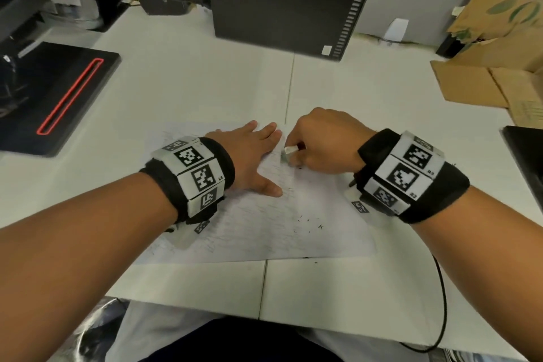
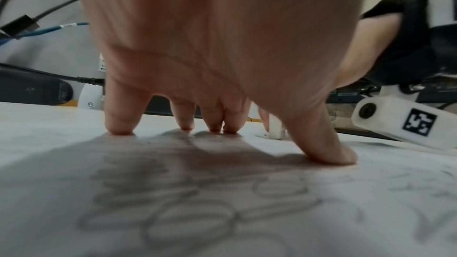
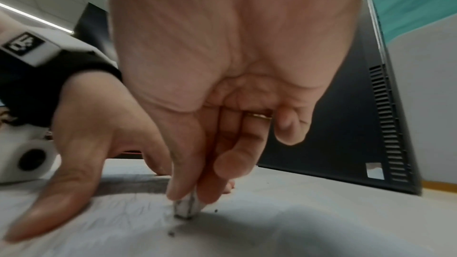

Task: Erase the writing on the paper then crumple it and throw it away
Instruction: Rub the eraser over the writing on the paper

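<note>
Hands two: left hand (image 1: 253, 153) flat on one pencilled white paper sheet (image 1: 264, 226), right hand (image 1: 320, 141) pinching one small white eraser (image 1: 289, 153), white tabletop (image 1: 191, 82).

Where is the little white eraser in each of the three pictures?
Head view: the eraser is at centre, pinched in the right hand, on the paper.
Left wrist view: a white block right of centre, behind the thumb, is probably the eraser.
Right wrist view: low centre, its tip pressed to the paper.
Shared landmark: the left hand, flat on the paper beside it.
</note>
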### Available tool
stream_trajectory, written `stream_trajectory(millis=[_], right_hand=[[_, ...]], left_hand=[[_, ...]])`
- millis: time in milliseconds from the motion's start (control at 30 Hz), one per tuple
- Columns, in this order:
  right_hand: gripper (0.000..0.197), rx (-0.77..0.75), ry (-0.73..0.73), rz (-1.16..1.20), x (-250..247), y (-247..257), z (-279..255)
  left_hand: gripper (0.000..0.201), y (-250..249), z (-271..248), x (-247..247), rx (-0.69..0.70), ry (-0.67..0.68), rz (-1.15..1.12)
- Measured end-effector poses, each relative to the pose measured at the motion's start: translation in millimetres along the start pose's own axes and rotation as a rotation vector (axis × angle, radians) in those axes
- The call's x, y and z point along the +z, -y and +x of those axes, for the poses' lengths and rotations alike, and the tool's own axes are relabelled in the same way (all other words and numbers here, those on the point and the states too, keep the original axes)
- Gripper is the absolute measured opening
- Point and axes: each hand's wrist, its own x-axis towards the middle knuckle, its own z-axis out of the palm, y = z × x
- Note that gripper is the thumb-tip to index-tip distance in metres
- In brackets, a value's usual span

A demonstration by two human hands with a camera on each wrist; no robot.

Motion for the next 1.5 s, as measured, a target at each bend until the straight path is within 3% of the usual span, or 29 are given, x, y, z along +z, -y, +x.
stream_trajectory(millis=[233,500,800,967,1100,1300,1500], right_hand=[[0.023,0.095,-0.121,0.019,-11.9,-7.2,33.4],[0.024,0.011,0.027,0.093,1.3,-3.7,-10.7],[0.012,0.109,-0.038,0.153,-21.2,-13.9,31.8],[0.028,0.025,0.027,0.065,-2.7,1.3,0.2],[0.025,-0.004,0.107,0.047,-8.4,3.6,-6.6],[0.019,0.125,-0.079,0.059,-20.3,-9.6,29.7],[0.018,0.031,0.015,0.094,4.0,9.3,-22.1]], left_hand=[[0.112,-1.6,-2.4,-2.6,-0.014,0.002,0.002],[0.113,1.5,1.0,-0.6,-0.012,-0.001,0.001],[0.113,0.9,-0.3,-2.7,-0.006,0.005,-0.006],[0.113,2.4,0.7,-2.3,-0.001,0.000,-0.014],[0.112,1.8,1.7,-3.4,0.015,-0.007,-0.006],[0.111,-0.1,0.0,-5.4,0.010,-0.004,0.009],[0.113,1.2,2.3,-3.4,0.017,-0.018,-0.006]])
